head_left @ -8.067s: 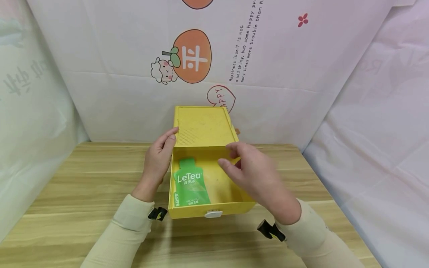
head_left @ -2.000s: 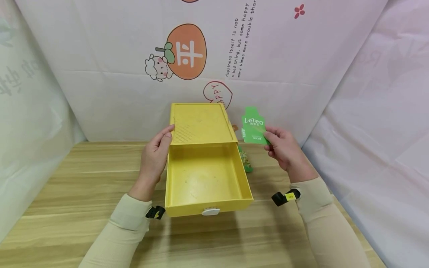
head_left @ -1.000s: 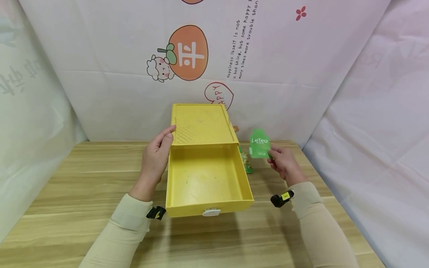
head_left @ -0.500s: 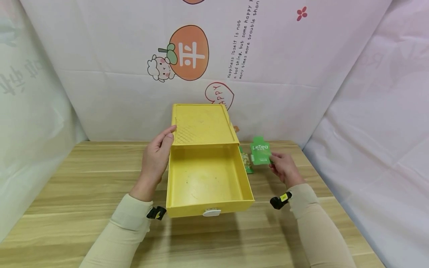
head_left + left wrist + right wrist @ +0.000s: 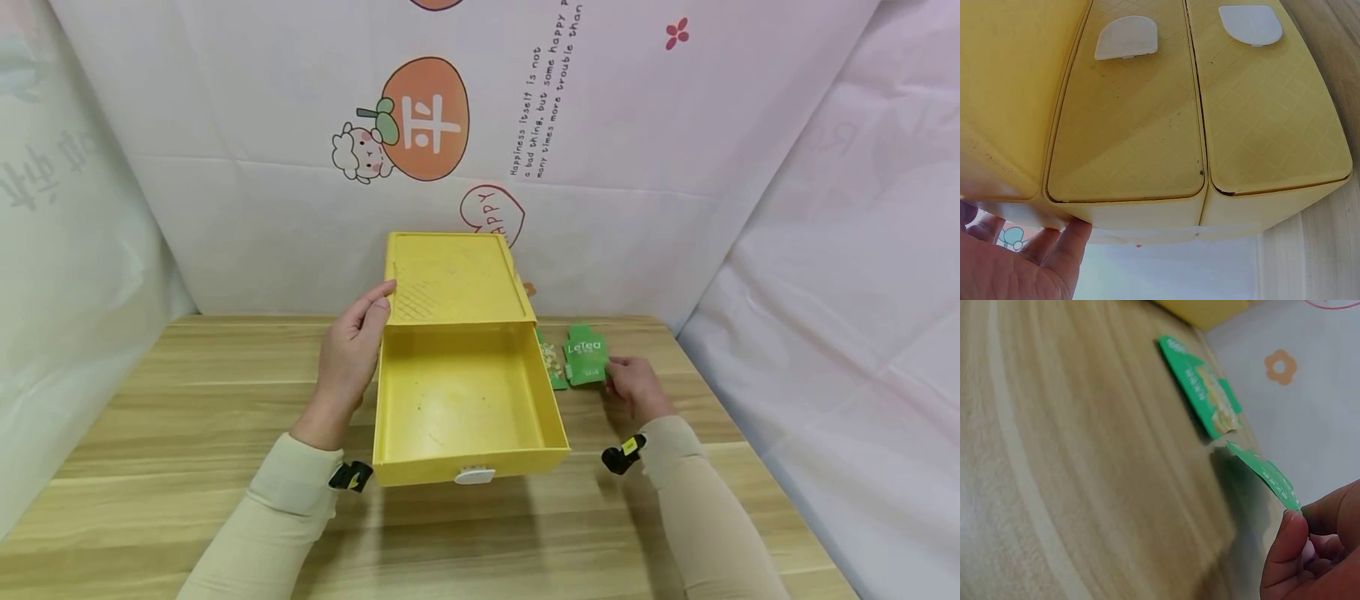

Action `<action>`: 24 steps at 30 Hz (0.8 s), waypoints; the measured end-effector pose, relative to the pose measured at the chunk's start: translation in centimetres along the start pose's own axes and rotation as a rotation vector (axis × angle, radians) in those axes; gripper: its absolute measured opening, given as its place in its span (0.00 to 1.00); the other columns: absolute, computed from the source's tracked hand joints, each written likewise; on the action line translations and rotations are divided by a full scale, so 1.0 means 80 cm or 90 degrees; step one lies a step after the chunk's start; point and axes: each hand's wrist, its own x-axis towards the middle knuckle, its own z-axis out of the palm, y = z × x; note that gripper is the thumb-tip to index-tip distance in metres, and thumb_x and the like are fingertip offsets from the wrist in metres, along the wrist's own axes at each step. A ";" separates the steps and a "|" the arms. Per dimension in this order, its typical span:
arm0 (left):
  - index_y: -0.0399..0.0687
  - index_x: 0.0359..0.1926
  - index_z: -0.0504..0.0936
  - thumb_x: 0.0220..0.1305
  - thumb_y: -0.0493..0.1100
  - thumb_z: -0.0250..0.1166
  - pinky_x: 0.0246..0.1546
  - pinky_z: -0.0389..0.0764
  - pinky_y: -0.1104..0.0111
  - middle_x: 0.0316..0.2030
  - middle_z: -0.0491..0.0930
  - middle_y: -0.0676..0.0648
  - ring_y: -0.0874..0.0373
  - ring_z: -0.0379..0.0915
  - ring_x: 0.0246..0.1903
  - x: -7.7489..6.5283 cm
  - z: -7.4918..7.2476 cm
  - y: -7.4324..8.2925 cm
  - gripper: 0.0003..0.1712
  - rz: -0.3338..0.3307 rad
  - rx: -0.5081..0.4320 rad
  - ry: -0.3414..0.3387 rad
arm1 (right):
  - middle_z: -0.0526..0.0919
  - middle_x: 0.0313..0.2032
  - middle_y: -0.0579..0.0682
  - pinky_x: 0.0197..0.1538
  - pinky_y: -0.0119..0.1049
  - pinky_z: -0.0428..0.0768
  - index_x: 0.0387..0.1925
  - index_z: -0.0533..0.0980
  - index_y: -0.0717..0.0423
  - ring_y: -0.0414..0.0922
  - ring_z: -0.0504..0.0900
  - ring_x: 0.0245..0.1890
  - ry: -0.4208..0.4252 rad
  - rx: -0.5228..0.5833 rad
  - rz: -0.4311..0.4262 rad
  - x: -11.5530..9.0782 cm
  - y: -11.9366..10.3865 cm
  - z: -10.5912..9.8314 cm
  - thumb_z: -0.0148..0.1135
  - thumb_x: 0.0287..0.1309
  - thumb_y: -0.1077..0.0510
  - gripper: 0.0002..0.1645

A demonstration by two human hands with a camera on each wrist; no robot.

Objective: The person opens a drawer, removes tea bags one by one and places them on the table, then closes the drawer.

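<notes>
A yellow drawer cabinet (image 5: 459,271) stands at the back of the wooden table, its top drawer (image 5: 405,473) pulled out and bare inside. My left hand (image 5: 348,354) rests against the cabinet's left side, fingers extended along the wall. In the left wrist view, two lower drawers (image 5: 1129,125) with white pulls are closed. To the right of the cabinet, my right hand (image 5: 637,387) pinches a green LeTea packet (image 5: 585,357) by its near right corner between thumb and fingers. The right wrist view shows this packet (image 5: 1266,474) tilted, close over the table.
A second green packet (image 5: 555,367) with a pale, yellowish picture lies on the table between the cabinet and the held packet; the cabinet partly hides it. White printed sheets (image 5: 615,150) hang behind and on both sides of the wooden table (image 5: 225,417).
The LeTea packet, first lying in the open drawer, was lifted out by my right hand, carried right and lowered toward the table. My left hand stays on the cabinet's side.
</notes>
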 end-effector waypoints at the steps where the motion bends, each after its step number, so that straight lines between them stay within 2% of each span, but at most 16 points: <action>1: 0.71 0.71 0.77 0.80 0.67 0.47 0.34 0.66 0.62 0.37 0.76 0.40 0.52 0.57 0.24 0.000 0.000 0.000 0.28 0.001 0.001 0.000 | 0.79 0.33 0.51 0.28 0.24 0.76 0.76 0.60 0.73 0.34 0.75 0.25 0.004 -0.008 -0.002 0.001 0.002 0.000 0.43 0.75 0.64 0.32; 4: 0.71 0.71 0.77 0.80 0.67 0.47 0.28 0.63 0.62 0.35 0.75 0.41 0.54 0.52 0.21 0.000 0.000 0.000 0.27 0.001 0.003 -0.001 | 0.79 0.28 0.50 0.27 0.24 0.74 0.74 0.62 0.75 0.34 0.73 0.23 0.014 -0.021 -0.008 0.002 0.005 0.002 0.43 0.72 0.66 0.32; 10: 0.72 0.71 0.77 0.79 0.68 0.48 0.26 0.62 0.62 0.33 0.75 0.42 0.55 0.51 0.20 0.000 0.001 0.001 0.27 0.000 0.003 0.002 | 0.78 0.26 0.49 0.28 0.26 0.75 0.71 0.67 0.74 0.35 0.73 0.23 0.041 -0.065 -0.018 0.006 0.006 0.006 0.44 0.69 0.67 0.31; 13: 0.72 0.70 0.77 0.79 0.67 0.48 0.25 0.61 0.62 0.29 0.73 0.43 0.56 0.51 0.19 0.000 0.001 0.000 0.27 0.002 0.000 0.003 | 0.80 0.30 0.52 0.30 0.26 0.77 0.71 0.67 0.75 0.36 0.75 0.26 0.053 -0.107 -0.023 0.009 0.008 0.007 0.44 0.71 0.65 0.31; 16: 0.72 0.70 0.78 0.80 0.67 0.48 0.23 0.61 0.63 0.26 0.71 0.43 0.57 0.49 0.17 0.000 0.001 -0.001 0.27 0.004 -0.001 0.002 | 0.81 0.40 0.57 0.34 0.26 0.79 0.70 0.68 0.74 0.38 0.77 0.32 0.064 -0.140 -0.026 0.011 0.011 0.009 0.44 0.72 0.63 0.30; 19: 0.72 0.70 0.78 0.80 0.67 0.48 0.22 0.60 0.63 0.24 0.70 0.44 0.58 0.48 0.17 0.000 0.001 -0.002 0.26 0.007 -0.002 0.002 | 0.81 0.47 0.62 0.37 0.31 0.80 0.69 0.69 0.73 0.43 0.80 0.35 0.068 -0.202 -0.043 0.011 0.013 0.008 0.44 0.72 0.61 0.30; 24: 0.72 0.70 0.78 0.80 0.67 0.48 0.23 0.61 0.63 0.26 0.70 0.43 0.58 0.48 0.16 0.000 0.000 -0.003 0.27 0.005 -0.006 0.000 | 0.80 0.58 0.69 0.58 0.49 0.79 0.67 0.72 0.73 0.57 0.82 0.51 0.076 -0.325 -0.079 0.011 0.013 0.006 0.41 0.72 0.59 0.30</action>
